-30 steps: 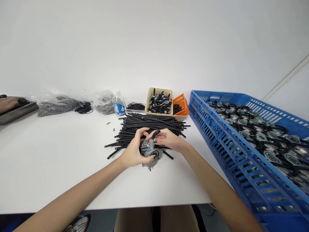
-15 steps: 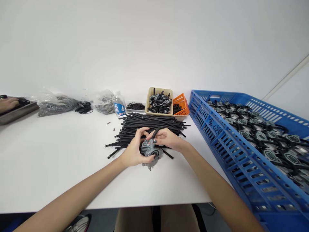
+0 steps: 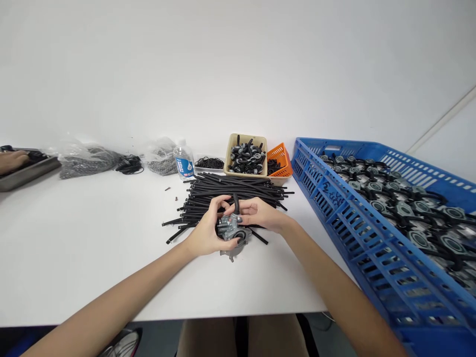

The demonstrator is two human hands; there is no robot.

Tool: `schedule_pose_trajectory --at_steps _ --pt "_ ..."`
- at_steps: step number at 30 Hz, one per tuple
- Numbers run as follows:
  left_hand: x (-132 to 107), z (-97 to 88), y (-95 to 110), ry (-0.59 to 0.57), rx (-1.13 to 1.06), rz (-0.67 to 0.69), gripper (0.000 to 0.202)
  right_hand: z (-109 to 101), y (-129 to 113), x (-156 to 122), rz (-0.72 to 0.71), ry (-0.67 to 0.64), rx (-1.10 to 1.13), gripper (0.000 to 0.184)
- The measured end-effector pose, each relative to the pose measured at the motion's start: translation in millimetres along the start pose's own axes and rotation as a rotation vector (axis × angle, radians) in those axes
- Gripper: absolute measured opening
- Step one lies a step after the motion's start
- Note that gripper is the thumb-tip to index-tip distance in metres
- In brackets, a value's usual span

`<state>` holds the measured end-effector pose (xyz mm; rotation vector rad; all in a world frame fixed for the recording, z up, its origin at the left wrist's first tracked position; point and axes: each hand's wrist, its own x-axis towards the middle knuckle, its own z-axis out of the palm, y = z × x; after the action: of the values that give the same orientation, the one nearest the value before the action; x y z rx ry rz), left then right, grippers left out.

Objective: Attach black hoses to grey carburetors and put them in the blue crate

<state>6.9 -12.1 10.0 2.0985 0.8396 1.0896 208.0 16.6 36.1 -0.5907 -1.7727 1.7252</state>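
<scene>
A silver metal carburetor (image 3: 231, 231) is held just above the white table, its round bore facing me. My left hand (image 3: 208, 232) wraps round its left side, with the thumb below near the bore and fingers behind. From the top of the carburetor a black rubber elbow (image 3: 236, 203) sticks up. My right hand (image 3: 256, 214) is closed round the cap at the base of this elbow, thumb in front and fingers behind. Part of the cap is hidden by the fingers. Behind both hands lies a pile of black hoses (image 3: 230, 191).
On the right stands a blue crate (image 3: 334, 218) with rows of carburetors. Behind the hoses are a cream bin (image 3: 246, 174) of capped elbows, an orange basket (image 3: 280, 153) and a bottle (image 3: 184, 161). A co-worker's hand (image 3: 14, 161) rests in a grey tray (image 3: 29, 176) at far left.
The black elbow leaned to the right before and now stands nearly upright, turned with the cap under my right fingers. My left hand keeps the carburetor in the same place.
</scene>
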Motion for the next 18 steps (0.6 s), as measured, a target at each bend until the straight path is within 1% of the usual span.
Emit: schedule_pose_trajectory --at_steps 2,4,6,8,12,15,18 --pt "0.4 0.1 0.4 -0.002 -0.011 -0.002 0.084 -7.1 -1.4 -3.8 0.037 -0.024 0.039 0.035" --pt "0.9 0.2 0.6 -0.011 -0.018 -0.004 0.082 -13.0 -2.0 -6.6 0.061 -0.004 0.086 0.033" --pt "1.1 0.2 0.7 -0.013 -0.018 -0.003 0.082 -14.3 -1.4 -6.7 0.068 0.029 0.101 0.033" --pt "0.9 0.1 0.4 -0.007 -0.011 -0.008 0.083 -10.0 -0.3 -4.0 0.050 0.049 0.094 0.037" --pt "-0.6 -0.1 -0.9 -0.009 0.001 -0.007 0.085 6.8 -0.3 3.3 -0.008 0.087 0.022 0.049" --pt "-0.6 -0.2 -1.8 -0.003 0.020 0.004 0.085 11.1 -4.4 3.1 -0.017 0.100 -0.073 0.039" --pt "0.7 0.0 -2.0 0.016 0.015 0.018 0.085 2.1 -7.8 -2.1 0.031 0.032 -0.056 0.033"
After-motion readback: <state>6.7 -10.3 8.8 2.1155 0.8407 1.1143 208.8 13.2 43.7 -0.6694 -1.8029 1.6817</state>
